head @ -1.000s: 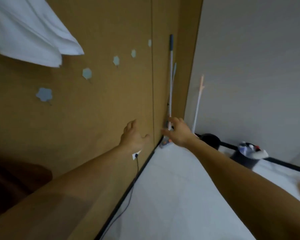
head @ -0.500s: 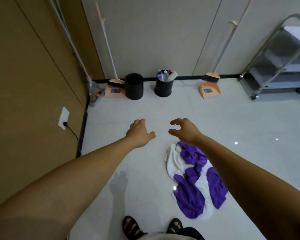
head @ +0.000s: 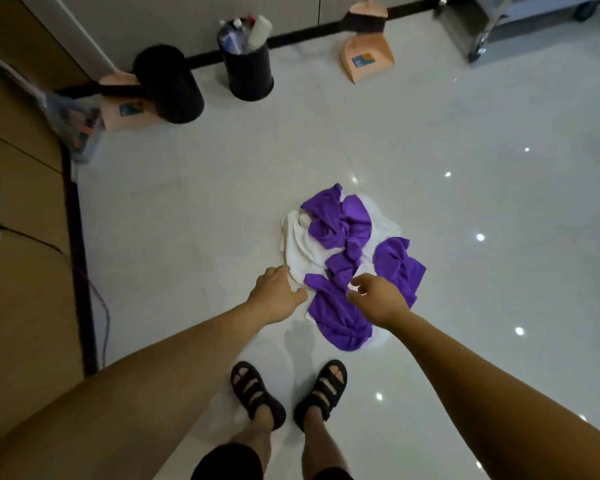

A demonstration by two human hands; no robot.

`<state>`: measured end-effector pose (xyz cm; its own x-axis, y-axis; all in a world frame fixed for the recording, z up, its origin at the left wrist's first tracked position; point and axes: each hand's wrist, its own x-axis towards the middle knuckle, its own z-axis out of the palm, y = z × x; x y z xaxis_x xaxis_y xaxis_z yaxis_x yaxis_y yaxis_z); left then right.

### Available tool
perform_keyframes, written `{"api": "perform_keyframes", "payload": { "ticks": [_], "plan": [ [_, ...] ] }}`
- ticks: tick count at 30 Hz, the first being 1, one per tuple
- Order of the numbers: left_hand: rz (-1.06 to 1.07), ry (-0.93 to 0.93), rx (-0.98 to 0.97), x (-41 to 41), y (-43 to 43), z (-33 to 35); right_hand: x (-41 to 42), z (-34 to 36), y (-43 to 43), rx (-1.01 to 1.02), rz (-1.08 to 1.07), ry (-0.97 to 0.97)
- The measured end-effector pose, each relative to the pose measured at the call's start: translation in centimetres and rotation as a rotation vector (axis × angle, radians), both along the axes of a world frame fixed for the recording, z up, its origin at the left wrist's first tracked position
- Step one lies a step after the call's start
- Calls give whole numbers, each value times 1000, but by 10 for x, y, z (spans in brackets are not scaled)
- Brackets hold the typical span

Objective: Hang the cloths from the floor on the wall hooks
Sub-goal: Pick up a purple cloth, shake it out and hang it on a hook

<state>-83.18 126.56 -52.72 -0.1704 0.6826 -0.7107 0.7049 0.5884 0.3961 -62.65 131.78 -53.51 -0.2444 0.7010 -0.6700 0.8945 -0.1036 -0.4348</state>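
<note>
Item: heap of cloths [head: 347, 268], purple and white, crumpled together on the pale tiled floor [head: 465, 188], just ahead of the person's sandalled feet [head: 288, 393]. Purple pieces lie mostly on top; white shows at the left edge and beneath. How many cloths make up the heap cannot be told.

Grip, left hand [head: 278, 296]: extended over the heap's near-left edge, fingers loosely curled, holding nothing. Grip, right hand [head: 378, 299]: over the near purple folds, fingers spread and bent, likewise empty. Whether either touches fabric cannot be told. Judged: both are set to take up a cloth, each at a near edge where a piece may separate from the tangle.

Surroundings: two black bins [head: 250, 64], one tipped over, and two peach dustpans [head: 364, 53] along the far wall, well apart from the heap. Brown wall [head: 21, 271] at left, with a socket and trailing cable [head: 94, 299] at its foot. No hooks in view.

Open room: bare floor on every side of the heap; the cable by the left wall is the one snag for feet.
</note>
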Motion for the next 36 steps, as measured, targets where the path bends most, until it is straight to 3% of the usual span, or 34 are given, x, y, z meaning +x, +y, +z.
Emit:
{"api": "perform_keyframes", "payload": {
  "ticks": [7,14,22,26,30,36],
  "plan": [
    [-46,3,-129,44,7,-182,32,-187,-17,-111,-113,-68],
    [-20,-62,-139,67,1,-365,41,-381,-22,-123,-145,-160],
    [22,-63,-176,56,-25,-483,48,-519,-29,-73,-121,-423],
    [33,-71,-204,53,-37,-489,49,-524,-34,-19,-42,-466],
    [50,-114,-187,54,-36,-452,36,-474,-42,157,-49,-345],
    [-10,-257,-83,47,-2,-335,-4,-323,-15,160,-331,239]
  ]
}}
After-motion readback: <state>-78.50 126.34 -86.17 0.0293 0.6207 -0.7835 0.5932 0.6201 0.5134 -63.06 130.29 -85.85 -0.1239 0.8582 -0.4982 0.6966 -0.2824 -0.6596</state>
